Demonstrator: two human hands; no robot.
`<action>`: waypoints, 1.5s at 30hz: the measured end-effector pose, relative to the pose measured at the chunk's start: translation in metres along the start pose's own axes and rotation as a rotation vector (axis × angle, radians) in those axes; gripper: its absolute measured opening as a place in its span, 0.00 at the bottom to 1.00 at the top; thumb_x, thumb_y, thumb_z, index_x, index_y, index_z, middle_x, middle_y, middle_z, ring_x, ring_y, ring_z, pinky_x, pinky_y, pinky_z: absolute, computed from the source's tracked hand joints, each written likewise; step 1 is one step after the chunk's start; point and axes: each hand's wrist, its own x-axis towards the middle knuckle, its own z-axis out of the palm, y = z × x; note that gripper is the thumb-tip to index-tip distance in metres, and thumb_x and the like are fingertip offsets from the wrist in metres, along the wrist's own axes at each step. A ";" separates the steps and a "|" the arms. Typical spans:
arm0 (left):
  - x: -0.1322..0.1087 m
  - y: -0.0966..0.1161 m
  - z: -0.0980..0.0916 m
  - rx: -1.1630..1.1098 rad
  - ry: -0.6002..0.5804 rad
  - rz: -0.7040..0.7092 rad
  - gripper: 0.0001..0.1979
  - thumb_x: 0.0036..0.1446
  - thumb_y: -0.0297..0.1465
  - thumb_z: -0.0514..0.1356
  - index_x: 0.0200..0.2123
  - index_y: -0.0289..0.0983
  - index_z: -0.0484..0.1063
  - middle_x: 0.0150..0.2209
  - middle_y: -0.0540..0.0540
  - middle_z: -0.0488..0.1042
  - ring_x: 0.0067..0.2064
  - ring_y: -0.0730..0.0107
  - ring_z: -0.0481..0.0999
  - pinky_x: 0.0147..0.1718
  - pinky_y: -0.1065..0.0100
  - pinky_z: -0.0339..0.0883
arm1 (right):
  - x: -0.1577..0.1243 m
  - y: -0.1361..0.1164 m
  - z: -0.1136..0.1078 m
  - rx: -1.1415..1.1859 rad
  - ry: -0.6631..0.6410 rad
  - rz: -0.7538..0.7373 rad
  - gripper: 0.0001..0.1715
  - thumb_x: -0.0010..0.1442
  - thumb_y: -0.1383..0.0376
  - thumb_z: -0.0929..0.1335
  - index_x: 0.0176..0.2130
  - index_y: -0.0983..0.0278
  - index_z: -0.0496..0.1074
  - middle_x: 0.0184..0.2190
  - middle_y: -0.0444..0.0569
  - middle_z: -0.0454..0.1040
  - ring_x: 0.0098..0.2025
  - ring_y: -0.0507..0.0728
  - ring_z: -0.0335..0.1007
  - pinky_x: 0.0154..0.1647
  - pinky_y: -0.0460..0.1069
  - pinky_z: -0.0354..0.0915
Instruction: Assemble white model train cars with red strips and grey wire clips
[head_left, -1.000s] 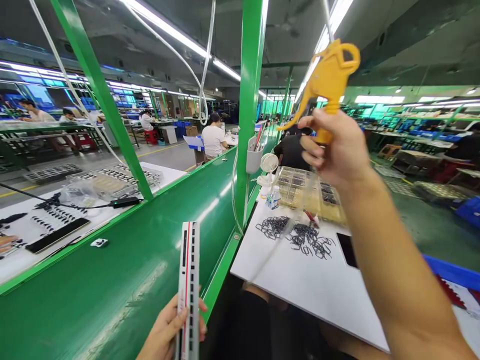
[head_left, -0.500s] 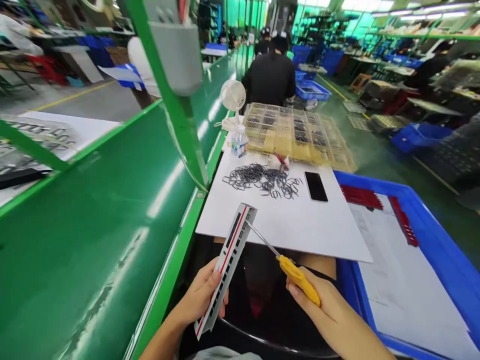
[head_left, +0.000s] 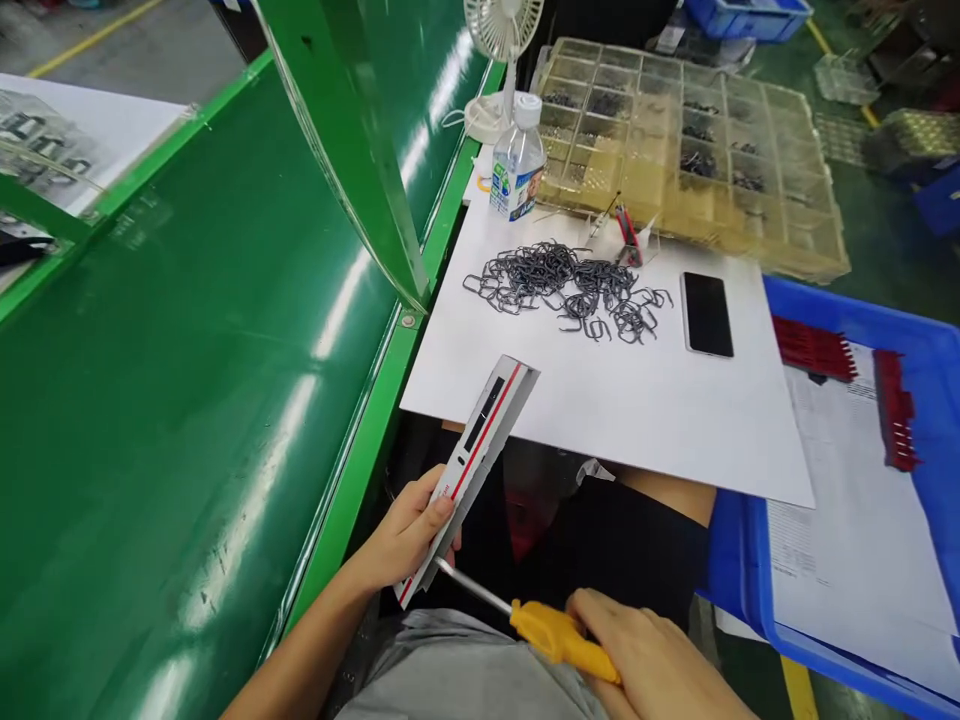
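My left hand (head_left: 415, 528) is closed around the lower part of a long light-grey channel-shaped panel (head_left: 480, 440), thumb on its face. The panel stands tilted, with a red stripe along it, a dark rectangular window near the top and a folded side edge. My right hand (head_left: 637, 650) grips the yellow handle of a hand tool (head_left: 559, 638) with a thin metal shaft; I cannot tell its exact kind. Its tip touches or nearly touches the panel's lower side edge, just below my left fingers. Above the panel, a pile of dark bent wire hooks (head_left: 559, 275) lies on a white board (head_left: 570, 400).
A phone (head_left: 706, 313), a bottle (head_left: 517, 160), a small fan (head_left: 504, 28) and a compartment box (head_left: 652, 130) of small parts stand on or behind the board. At right a blue bin (head_left: 825, 310) holds papers and dark-red toothed pieces (head_left: 896, 410). A green post (head_left: 367, 150) rises at left.
The tool's tip has moved from the panel's upper end down to its lower end, with my right hand moving down. The panel has turned, hiding its slots. My view has tilted downward.
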 end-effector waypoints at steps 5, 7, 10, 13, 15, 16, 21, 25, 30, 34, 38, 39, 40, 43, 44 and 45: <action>-0.001 0.002 0.001 -0.009 -0.060 -0.021 0.35 0.66 0.66 0.60 0.49 0.38 0.74 0.25 0.50 0.78 0.21 0.66 0.80 0.17 0.74 0.67 | 0.008 0.011 -0.025 0.044 0.107 0.131 0.12 0.75 0.54 0.63 0.44 0.54 0.73 0.33 0.46 0.80 0.29 0.60 0.76 0.30 0.51 0.68; 0.000 0.001 -0.001 -0.034 -0.036 -0.017 0.36 0.65 0.66 0.60 0.51 0.38 0.74 0.25 0.51 0.77 0.20 0.67 0.79 0.17 0.73 0.69 | 0.005 0.009 -0.022 0.016 0.070 0.079 0.09 0.73 0.56 0.65 0.42 0.54 0.73 0.33 0.46 0.80 0.29 0.60 0.77 0.30 0.52 0.67; 0.000 0.001 -0.001 -0.056 -0.011 -0.021 0.38 0.64 0.67 0.60 0.52 0.38 0.73 0.25 0.51 0.77 0.19 0.67 0.78 0.16 0.74 0.68 | -0.003 0.006 -0.007 -0.058 -0.039 -0.002 0.04 0.66 0.63 0.68 0.40 0.54 0.74 0.35 0.46 0.83 0.29 0.60 0.79 0.30 0.52 0.67; 0.000 0.002 0.001 -0.063 -0.033 -0.037 0.38 0.63 0.68 0.60 0.50 0.37 0.72 0.25 0.50 0.77 0.19 0.67 0.79 0.15 0.76 0.65 | -0.007 0.013 -0.002 -0.081 -0.019 0.020 0.08 0.67 0.63 0.66 0.45 0.54 0.74 0.37 0.46 0.84 0.29 0.61 0.80 0.29 0.52 0.67; 0.000 0.004 0.002 -0.084 -0.034 -0.049 0.39 0.63 0.69 0.60 0.52 0.38 0.72 0.25 0.51 0.77 0.20 0.67 0.79 0.14 0.76 0.65 | -0.005 0.020 -0.004 -0.068 0.076 0.059 0.11 0.70 0.60 0.64 0.50 0.54 0.73 0.35 0.46 0.82 0.27 0.60 0.79 0.27 0.52 0.67; 0.000 0.004 0.002 -0.092 -0.025 -0.054 0.39 0.63 0.69 0.60 0.53 0.38 0.71 0.25 0.51 0.77 0.20 0.66 0.79 0.14 0.76 0.65 | -0.004 0.023 -0.005 -0.073 0.106 0.070 0.12 0.71 0.59 0.63 0.51 0.54 0.72 0.34 0.46 0.82 0.27 0.60 0.78 0.27 0.52 0.66; -0.002 0.007 -0.001 -0.057 0.000 -0.039 0.38 0.64 0.68 0.60 0.51 0.36 0.71 0.25 0.51 0.77 0.20 0.67 0.79 0.15 0.75 0.68 | -0.003 0.015 -0.001 -0.181 -0.082 -0.027 0.12 0.64 0.67 0.65 0.45 0.56 0.75 0.38 0.47 0.83 0.28 0.60 0.80 0.28 0.51 0.65; -0.003 0.006 -0.001 -0.054 -0.034 -0.049 0.37 0.66 0.67 0.59 0.49 0.37 0.71 0.25 0.51 0.77 0.20 0.68 0.79 0.15 0.76 0.68 | -0.005 0.017 -0.017 -0.090 0.157 0.055 0.12 0.74 0.59 0.63 0.52 0.56 0.73 0.32 0.45 0.80 0.26 0.58 0.77 0.26 0.50 0.66; -0.005 0.006 -0.004 -0.042 -0.024 -0.022 0.36 0.67 0.66 0.57 0.50 0.37 0.71 0.25 0.51 0.77 0.19 0.68 0.79 0.14 0.77 0.65 | -0.005 0.029 -0.028 -0.058 0.173 0.000 0.12 0.73 0.59 0.65 0.53 0.56 0.74 0.32 0.45 0.81 0.24 0.56 0.75 0.25 0.49 0.68; -0.005 0.004 -0.005 -0.026 -0.037 -0.014 0.36 0.68 0.65 0.58 0.50 0.36 0.72 0.25 0.51 0.77 0.19 0.68 0.79 0.15 0.77 0.66 | -0.005 0.025 -0.021 -0.147 0.076 -0.087 0.12 0.69 0.65 0.65 0.49 0.56 0.74 0.35 0.45 0.83 0.26 0.56 0.78 0.26 0.49 0.69; -0.005 0.001 -0.004 -0.058 -0.032 -0.020 0.37 0.68 0.66 0.58 0.54 0.36 0.71 0.25 0.50 0.78 0.20 0.68 0.79 0.14 0.78 0.65 | -0.004 0.021 -0.023 -0.163 0.162 -0.009 0.14 0.72 0.63 0.61 0.51 0.56 0.74 0.31 0.44 0.81 0.24 0.57 0.77 0.24 0.49 0.67; -0.005 0.000 -0.004 -0.071 -0.024 -0.023 0.38 0.67 0.66 0.58 0.54 0.36 0.71 0.25 0.51 0.77 0.19 0.68 0.79 0.14 0.77 0.66 | -0.004 0.021 -0.023 -0.189 0.134 -0.025 0.13 0.70 0.64 0.63 0.49 0.56 0.75 0.31 0.44 0.82 0.24 0.57 0.78 0.24 0.49 0.67; -0.005 0.000 -0.004 -0.083 -0.020 -0.026 0.38 0.67 0.66 0.58 0.55 0.36 0.71 0.24 0.51 0.77 0.19 0.68 0.79 0.14 0.77 0.67 | -0.003 0.021 -0.022 -0.217 0.098 -0.058 0.13 0.67 0.65 0.64 0.47 0.55 0.76 0.32 0.44 0.83 0.25 0.58 0.79 0.24 0.50 0.68; -0.006 -0.001 -0.004 -0.104 -0.029 -0.029 0.39 0.66 0.67 0.58 0.55 0.36 0.72 0.24 0.51 0.77 0.19 0.69 0.78 0.15 0.76 0.68 | 0.001 0.021 -0.020 -0.249 0.081 -0.096 0.14 0.64 0.66 0.65 0.46 0.55 0.78 0.35 0.46 0.86 0.27 0.59 0.82 0.26 0.50 0.72; -0.006 -0.001 -0.004 -0.107 -0.032 -0.030 0.39 0.66 0.67 0.58 0.55 0.36 0.72 0.24 0.51 0.77 0.19 0.69 0.78 0.15 0.77 0.67 | 0.001 0.022 -0.019 -0.239 0.110 -0.081 0.15 0.67 0.64 0.64 0.47 0.56 0.78 0.36 0.47 0.86 0.27 0.59 0.82 0.26 0.50 0.72; -0.007 0.000 -0.004 -0.108 -0.031 -0.030 0.39 0.67 0.67 0.58 0.55 0.36 0.72 0.25 0.51 0.77 0.20 0.69 0.79 0.15 0.77 0.66 | 0.002 0.022 -0.019 -0.228 0.134 -0.067 0.16 0.69 0.63 0.63 0.49 0.56 0.78 0.36 0.48 0.86 0.27 0.59 0.82 0.25 0.50 0.73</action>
